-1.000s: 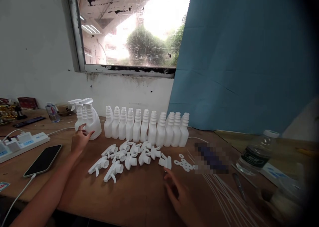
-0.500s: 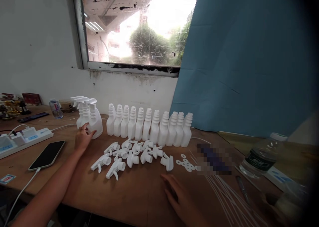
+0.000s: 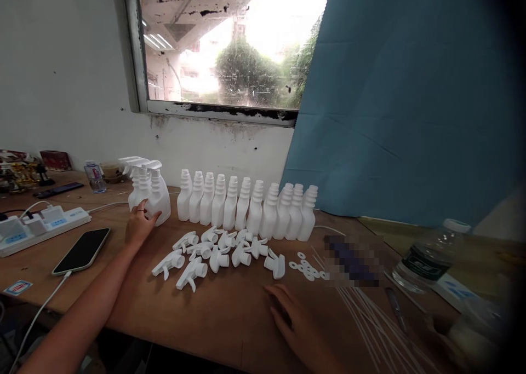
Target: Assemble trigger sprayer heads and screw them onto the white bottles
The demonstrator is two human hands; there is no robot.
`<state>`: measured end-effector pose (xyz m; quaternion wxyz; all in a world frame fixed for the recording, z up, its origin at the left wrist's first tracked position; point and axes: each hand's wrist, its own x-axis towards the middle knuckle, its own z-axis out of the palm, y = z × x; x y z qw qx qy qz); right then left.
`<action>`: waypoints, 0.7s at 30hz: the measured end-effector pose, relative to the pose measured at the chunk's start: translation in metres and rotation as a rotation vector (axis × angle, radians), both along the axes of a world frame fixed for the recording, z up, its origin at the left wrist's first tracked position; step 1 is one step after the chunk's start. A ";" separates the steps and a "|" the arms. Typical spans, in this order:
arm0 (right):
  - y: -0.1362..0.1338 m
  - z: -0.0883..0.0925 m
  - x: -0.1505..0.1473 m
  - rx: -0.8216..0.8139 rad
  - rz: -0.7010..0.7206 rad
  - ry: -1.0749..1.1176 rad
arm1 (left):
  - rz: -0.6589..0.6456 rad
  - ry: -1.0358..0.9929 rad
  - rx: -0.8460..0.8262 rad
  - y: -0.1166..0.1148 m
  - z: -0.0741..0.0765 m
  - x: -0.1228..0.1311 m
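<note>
At the left, my left hand (image 3: 140, 225) is against a white spray bottle (image 3: 161, 201), its thumb in front of the lower body and its fingers at the left side. More white spray bottles with trigger heads stand close beside it. My right hand (image 3: 293, 316) lies on the table at the front, holding nothing, thumb and fingers apart. Beyond it are a loose white trigger head (image 3: 276, 264) and a small pile of white washers (image 3: 306, 269). Several other trigger heads (image 3: 192, 272) lie in the middle, before a row of uncapped white bottles (image 3: 230, 204).
Thin white tubes (image 3: 361, 314) and a pen-like tool (image 3: 396, 308) lie at the right, near a water bottle (image 3: 427, 259). A blurred purple item (image 3: 353, 262) is behind them. At the left are a phone (image 3: 81, 251) on a cable and a power strip (image 3: 69, 219).
The view has shifted very slightly. Both hands keep their places, the left at the spray bottle and the right on the table.
</note>
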<state>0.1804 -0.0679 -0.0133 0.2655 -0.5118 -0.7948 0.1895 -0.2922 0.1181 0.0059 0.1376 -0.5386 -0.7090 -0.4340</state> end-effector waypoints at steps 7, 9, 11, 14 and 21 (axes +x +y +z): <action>0.002 -0.005 0.002 0.034 0.005 0.000 | 0.080 -0.002 0.100 -0.015 0.012 0.008; 0.003 -0.005 0.002 0.051 0.002 0.000 | 0.054 -0.011 0.130 -0.021 0.019 0.013; 0.002 -0.004 0.001 0.063 0.002 -0.002 | -0.014 -0.032 0.156 -0.028 0.026 0.019; 0.000 -0.001 0.001 0.064 0.009 -0.002 | -0.183 -0.069 0.140 -0.039 0.038 0.033; -0.005 0.017 0.006 -0.003 0.099 0.057 | -0.772 0.100 -0.214 -0.100 0.055 0.077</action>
